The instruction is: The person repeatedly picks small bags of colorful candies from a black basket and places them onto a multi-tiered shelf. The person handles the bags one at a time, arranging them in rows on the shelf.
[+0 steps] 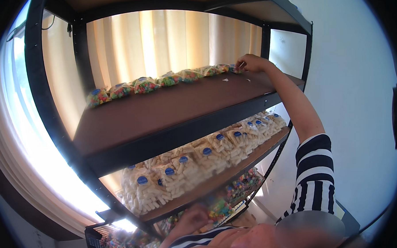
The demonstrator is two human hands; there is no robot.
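My right hand reaches over the brown shelf board, its fingers pinching the last small clear bag of multicoloured pieces at the right end of a row. Further left in that row stand several like bags, most with a blue round sticker. Low in front of my body, my blurred left hand grips another clear bag of multicoloured pieces. Part of that bag is hidden by the hand and blurred.
A black rack frame surrounds the boards. Bags of pale stick-shaped pieces fill the shelf below; colourful bags sit lower. A black plastic crate holds more bags at lower left. Curtains hang behind; a wall stands right.
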